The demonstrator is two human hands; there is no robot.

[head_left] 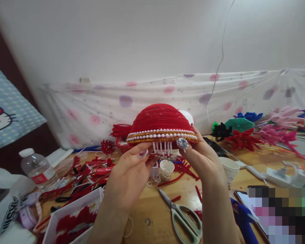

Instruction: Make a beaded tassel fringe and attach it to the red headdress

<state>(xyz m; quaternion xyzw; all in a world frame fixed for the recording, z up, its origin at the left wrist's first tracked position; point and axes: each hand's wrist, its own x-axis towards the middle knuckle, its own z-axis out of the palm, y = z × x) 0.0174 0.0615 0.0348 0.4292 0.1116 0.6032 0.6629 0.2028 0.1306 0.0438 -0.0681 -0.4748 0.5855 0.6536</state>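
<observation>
Between both hands, raised above the table, is a red domed hat point(161, 117) wrapped in gathered fabric. White pearl strands and gold trim point(162, 135) circle its lower edge, and a short beaded fringe point(162, 148) hangs at the front. My left hand point(128, 174) grips the rim from the left, thumb in front. On the right side my right hand point(203, 154) holds the rim, its fingers mostly hidden behind. A sparkling silver patch point(183, 144) covers the right thumb tip; whether it is nail decoration or a separate piece, I cannot tell.
Green-handled scissors point(186, 220) lie below the hat, near a paper cup point(167, 170); a second cup point(228, 168) is further right. A white box point(52, 222) contains red pieces. A water bottle point(38, 167) stands left. Fuzzy coloured flowers point(244, 139), a power strip point(276, 176) and phone point(251, 206) occupy the right.
</observation>
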